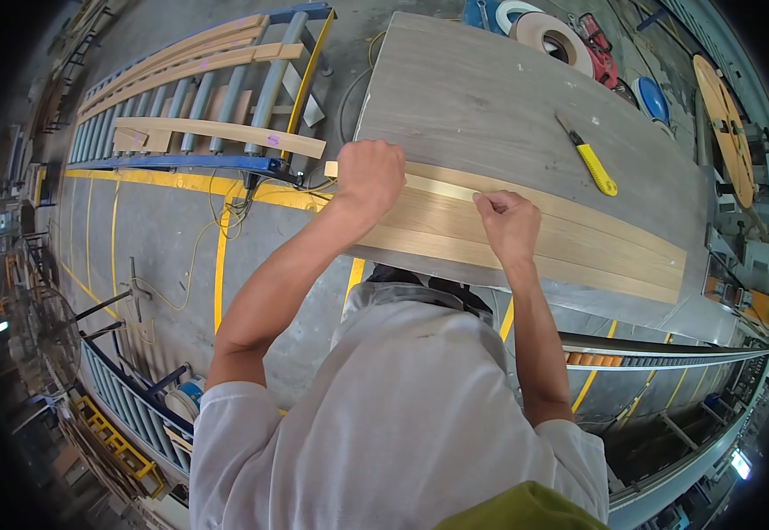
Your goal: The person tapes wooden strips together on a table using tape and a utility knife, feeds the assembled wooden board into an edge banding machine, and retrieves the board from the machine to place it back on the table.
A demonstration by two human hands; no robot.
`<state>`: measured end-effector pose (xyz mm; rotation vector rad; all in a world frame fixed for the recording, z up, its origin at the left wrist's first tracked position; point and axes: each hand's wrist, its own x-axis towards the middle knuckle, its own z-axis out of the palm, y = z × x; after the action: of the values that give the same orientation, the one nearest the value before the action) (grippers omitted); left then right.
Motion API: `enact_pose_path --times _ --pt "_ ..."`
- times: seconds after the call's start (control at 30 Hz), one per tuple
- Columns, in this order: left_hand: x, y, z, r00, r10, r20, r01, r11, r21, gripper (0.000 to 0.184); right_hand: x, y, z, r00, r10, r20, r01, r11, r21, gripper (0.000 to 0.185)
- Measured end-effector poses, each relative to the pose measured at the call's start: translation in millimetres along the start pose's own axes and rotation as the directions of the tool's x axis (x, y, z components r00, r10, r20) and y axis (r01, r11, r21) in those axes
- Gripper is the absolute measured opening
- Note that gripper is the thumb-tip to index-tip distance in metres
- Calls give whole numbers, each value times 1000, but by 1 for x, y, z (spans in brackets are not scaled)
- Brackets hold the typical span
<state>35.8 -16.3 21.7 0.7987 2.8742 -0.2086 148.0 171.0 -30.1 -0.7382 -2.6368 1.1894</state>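
Note:
A long light wooden board (596,252) lies across the grey table (464,106) in front of me. Along its far part runs a thin pale strip (440,187), stretched between my hands. My left hand (371,177) is closed over the board's left end, and a small light end piece sticks out left of it; what its fingers hold is hidden. My right hand (510,225) pinches the strip's right end, thumb and fingers together above the board. Beyond the board, to the right, lies a yellow utility knife (592,163).
A blue-framed roller conveyor (186,165) with several curved wooden pieces (217,132) is at the upper left. Tape rolls (550,42) and a blue round object (652,100) sit at the table's far edge. Another conveyor (658,360) runs at the lower right.

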Motion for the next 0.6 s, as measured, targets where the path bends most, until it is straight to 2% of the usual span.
enact_pose_path --times 0.1,0.3,0.47,0.53,0.57,0.6 --pt "7 6 6 999 -6 40 3 998 55 29 1 1 5 1000 -25 -8 25 999 -38 17" --pt "13 10 8 997 -36 72 33 998 49 18 2 5 11 999 -30 -22 29 998 -60 17" --pt "19 6 7 996 -32 87 26 998 63 24 0 5 6 999 -25 -39 21 995 -97 21" --pt "23 5 4 996 -19 87 13 997 71 27 -3 1 2 992 -121 -47 107 967 -232 24" --pt "26 5 2 992 -27 120 18 997 79 30 -6 -1 4 991 -121 -49 107 967 -229 24" --pt "28 5 1 988 -34 152 21 996 89 33 -12 -5 9 944 -328 -17 313 914 -260 36"
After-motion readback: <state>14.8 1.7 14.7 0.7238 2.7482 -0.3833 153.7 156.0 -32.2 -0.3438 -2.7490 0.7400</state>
